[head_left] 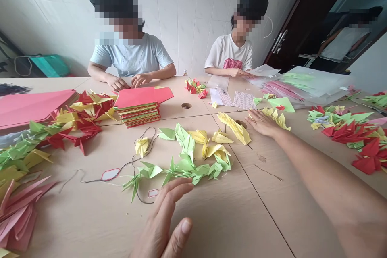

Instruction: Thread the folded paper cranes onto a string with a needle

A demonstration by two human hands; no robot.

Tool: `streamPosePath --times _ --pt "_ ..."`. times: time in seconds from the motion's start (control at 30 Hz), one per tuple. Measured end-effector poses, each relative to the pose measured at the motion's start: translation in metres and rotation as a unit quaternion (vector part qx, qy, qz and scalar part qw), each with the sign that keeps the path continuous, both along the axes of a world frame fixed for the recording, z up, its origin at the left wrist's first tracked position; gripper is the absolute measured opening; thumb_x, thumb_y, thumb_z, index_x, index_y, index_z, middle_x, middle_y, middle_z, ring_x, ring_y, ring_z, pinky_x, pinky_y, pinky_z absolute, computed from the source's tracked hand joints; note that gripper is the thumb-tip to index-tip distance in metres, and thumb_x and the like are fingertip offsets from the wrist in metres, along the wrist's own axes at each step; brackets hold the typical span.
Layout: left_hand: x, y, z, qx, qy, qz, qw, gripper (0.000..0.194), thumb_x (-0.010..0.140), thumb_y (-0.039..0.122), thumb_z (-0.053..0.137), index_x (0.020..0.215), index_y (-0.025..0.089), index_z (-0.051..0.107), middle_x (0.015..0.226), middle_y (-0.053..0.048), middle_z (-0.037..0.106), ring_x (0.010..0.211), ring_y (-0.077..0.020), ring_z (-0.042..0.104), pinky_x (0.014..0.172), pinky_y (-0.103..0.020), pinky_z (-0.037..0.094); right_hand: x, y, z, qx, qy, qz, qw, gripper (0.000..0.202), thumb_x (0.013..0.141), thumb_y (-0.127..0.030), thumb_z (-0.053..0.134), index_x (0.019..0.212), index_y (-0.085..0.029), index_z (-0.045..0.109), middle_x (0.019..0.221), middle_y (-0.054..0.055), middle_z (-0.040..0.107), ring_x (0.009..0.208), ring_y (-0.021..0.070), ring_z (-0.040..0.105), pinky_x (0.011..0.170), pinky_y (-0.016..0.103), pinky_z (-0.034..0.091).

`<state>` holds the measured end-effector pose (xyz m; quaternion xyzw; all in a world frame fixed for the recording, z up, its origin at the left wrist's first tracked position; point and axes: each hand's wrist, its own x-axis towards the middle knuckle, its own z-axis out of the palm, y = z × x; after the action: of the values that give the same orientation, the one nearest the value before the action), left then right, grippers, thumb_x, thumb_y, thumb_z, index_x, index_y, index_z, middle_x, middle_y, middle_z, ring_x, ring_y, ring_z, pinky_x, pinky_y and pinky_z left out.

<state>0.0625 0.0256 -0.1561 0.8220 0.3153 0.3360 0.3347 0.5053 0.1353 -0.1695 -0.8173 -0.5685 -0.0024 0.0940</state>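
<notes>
Near the front of the table, my left hand point(165, 219) is held with its fingers stretched out and thumb apart, nothing in it. Just beyond its fingertips curves a string of green folded paper cranes point(187, 165). Yellow paper cranes point(221, 136) lie along its inner side, and a longer yellow stack point(235, 128) sits to the right. My right hand point(262, 122) reaches far forward, its fingers extended low over the tabletop beside another row of yellow cranes point(277, 117). A dark thread point(132, 162) loops around a single yellow crane point(142, 146) at left.
Two people sit across the table point(211, 217). A stack of coloured paper point(138, 113) stands before one; clear plastic bags point(314, 82) lie near the other. Red and yellow cranes point(81, 119) heap at left, mixed cranes point(347, 127) at right. Pink folded paper point(22, 217) lies front left.
</notes>
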Motion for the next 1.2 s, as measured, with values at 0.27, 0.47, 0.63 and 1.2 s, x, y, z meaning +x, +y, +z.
streamPosePath --times 0.27,0.47,0.63,1.2 --pt "-0.003 -0.005 0.003 -0.004 0.020 0.002 1.000 0.036 0.096 0.033 0.043 0.132 0.033 0.043 0.132 -0.003 0.056 0.125 -0.0193 0.051 0.101 -0.029 0.048 -0.032 -0.014 0.029 0.083 0.009 0.021 0.996 0.044 0.093 -0.033 0.056 0.134 -0.021 0.048 0.145 0.011 0.042 0.128 0.0302 0.045 0.104 0.057 0.036" --pt "0.000 -0.003 0.007 -0.023 0.020 -0.003 1.000 0.037 0.096 0.032 0.043 0.133 0.032 0.044 0.134 -0.004 0.055 0.128 -0.0202 0.050 0.102 -0.030 0.047 -0.086 -0.021 0.024 0.071 0.051 0.113 0.990 0.037 0.095 -0.034 0.052 0.131 -0.023 0.052 0.139 0.010 0.049 0.119 0.0253 0.053 0.098 0.049 0.045" --pt "0.002 -0.005 0.010 -0.035 0.014 0.009 0.999 0.035 0.096 0.033 0.042 0.131 0.031 0.046 0.132 -0.004 0.056 0.126 -0.0201 0.051 0.102 -0.030 0.046 -0.100 -0.006 0.004 0.042 0.032 0.146 0.988 0.038 0.094 -0.034 0.054 0.130 -0.024 0.053 0.144 0.010 0.043 0.125 0.0276 0.047 0.103 0.053 0.038" --pt "0.001 0.000 0.006 -0.067 0.006 -0.013 0.998 0.034 0.096 0.038 0.040 0.129 0.031 0.049 0.132 -0.004 0.058 0.127 -0.0216 0.050 0.104 -0.034 0.046 -0.085 0.006 -0.024 0.078 0.029 0.150 0.985 0.029 0.094 -0.030 0.054 0.121 -0.021 0.058 0.131 0.010 0.055 0.110 0.0223 0.058 0.093 0.045 0.049"
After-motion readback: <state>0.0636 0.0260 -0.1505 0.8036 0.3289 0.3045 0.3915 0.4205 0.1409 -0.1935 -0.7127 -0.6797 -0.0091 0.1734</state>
